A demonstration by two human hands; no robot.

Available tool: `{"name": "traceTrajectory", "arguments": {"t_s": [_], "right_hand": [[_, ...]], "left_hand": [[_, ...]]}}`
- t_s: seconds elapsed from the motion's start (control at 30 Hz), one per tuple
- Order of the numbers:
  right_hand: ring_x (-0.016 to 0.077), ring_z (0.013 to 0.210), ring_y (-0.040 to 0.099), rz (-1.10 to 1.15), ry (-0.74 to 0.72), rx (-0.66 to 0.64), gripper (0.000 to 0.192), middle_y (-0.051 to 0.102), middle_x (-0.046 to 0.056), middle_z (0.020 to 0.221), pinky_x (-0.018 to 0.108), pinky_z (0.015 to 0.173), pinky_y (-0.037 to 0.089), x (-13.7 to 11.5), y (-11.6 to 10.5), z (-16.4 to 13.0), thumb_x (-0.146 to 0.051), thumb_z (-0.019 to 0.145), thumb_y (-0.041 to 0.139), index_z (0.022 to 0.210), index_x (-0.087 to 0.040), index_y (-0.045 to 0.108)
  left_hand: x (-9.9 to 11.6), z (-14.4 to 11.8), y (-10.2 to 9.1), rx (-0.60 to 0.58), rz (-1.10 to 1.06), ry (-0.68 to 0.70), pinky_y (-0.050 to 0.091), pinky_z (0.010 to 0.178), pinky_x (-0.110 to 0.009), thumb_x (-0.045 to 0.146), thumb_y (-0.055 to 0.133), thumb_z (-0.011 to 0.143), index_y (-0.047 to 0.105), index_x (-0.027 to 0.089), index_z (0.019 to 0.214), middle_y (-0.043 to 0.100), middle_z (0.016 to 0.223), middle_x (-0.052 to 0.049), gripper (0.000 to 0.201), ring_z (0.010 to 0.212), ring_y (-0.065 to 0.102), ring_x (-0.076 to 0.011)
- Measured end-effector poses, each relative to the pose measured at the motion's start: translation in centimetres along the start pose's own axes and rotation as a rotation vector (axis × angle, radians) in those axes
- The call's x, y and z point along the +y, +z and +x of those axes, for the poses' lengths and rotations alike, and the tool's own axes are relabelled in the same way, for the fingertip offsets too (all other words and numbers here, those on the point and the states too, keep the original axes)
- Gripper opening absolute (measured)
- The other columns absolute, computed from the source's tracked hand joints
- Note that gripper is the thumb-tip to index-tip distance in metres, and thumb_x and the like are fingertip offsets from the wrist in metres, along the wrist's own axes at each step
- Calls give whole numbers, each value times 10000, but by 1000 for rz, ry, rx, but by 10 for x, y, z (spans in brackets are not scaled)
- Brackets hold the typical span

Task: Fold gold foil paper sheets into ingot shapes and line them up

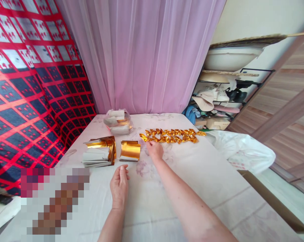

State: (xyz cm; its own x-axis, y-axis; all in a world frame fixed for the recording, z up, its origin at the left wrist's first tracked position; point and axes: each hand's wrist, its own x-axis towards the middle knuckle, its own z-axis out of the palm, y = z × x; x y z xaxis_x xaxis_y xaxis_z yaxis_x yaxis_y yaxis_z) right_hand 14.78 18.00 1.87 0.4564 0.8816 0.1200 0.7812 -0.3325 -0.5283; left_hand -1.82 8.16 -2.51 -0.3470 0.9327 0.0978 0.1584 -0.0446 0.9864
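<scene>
Two rows of twisted gold foil pieces (178,138) run from left to right across the middle of the table. At their left end, my right hand (155,150) is closed in a pinch on a gold foil piece (143,137); its fingertips are partly hidden. My left hand (119,186) rests low over the cloth, fingers curled in, with nothing visible in it. Just beyond it lies a small stack of gold foil sheets (130,150). To the left of that sits a larger, uneven pile of white-backed foil sheets (98,155).
A clear plastic bag (118,121) with more sheets stands at the back of the table (152,201). Pink curtains (147,57) hang behind. On the right are a white plastic bag (242,149) and a shelf rack (217,101). A pixelated patch covers the lower left.
</scene>
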Motion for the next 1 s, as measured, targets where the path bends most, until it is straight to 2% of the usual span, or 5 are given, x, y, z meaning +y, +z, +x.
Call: {"name": "traceTrajectory", "arguments": {"t_s": [0.13,0.3,0.6,0.8,1.0], "right_hand": [[196,849,675,-89,1,-12,331,746,54,925,262,700,459,-12,4,29,-376,909,447,923,-272,761],[220,974,673,-194,-72,-50,311,744,90,974,314,831,461,-29,6,51,-351,908,468,957,-249,758],[235,961,675,-296,-141,-61,340,740,131,989,331,827,448,-47,9,57,-359,915,466,974,-190,756],[222,947,661,-322,-195,-39,405,736,98,982,311,790,446,-36,5,52,-377,963,370,1021,-226,741],[189,1077,571,-369,-368,-36,400,654,47,1208,289,886,385,-12,-14,75,-182,942,392,1229,-303,643]], "left_hand": [[-4,-1,2,31,-67,-7,416,462,-230,715,451,825,687,165,917,594,676,-11,606,533,533,-128],[-3,-3,3,21,-75,-21,415,460,-233,724,475,810,699,165,887,592,638,-13,607,517,535,-132],[2,-6,4,1,-42,-52,415,472,-244,736,458,806,690,166,880,585,642,-10,620,522,532,-139],[3,-5,3,16,-47,-37,428,484,-245,729,455,813,685,165,889,587,665,-14,615,538,530,-138],[3,-5,5,21,-73,-46,428,479,-240,733,462,807,679,166,883,591,678,-15,611,541,526,-134]]}}
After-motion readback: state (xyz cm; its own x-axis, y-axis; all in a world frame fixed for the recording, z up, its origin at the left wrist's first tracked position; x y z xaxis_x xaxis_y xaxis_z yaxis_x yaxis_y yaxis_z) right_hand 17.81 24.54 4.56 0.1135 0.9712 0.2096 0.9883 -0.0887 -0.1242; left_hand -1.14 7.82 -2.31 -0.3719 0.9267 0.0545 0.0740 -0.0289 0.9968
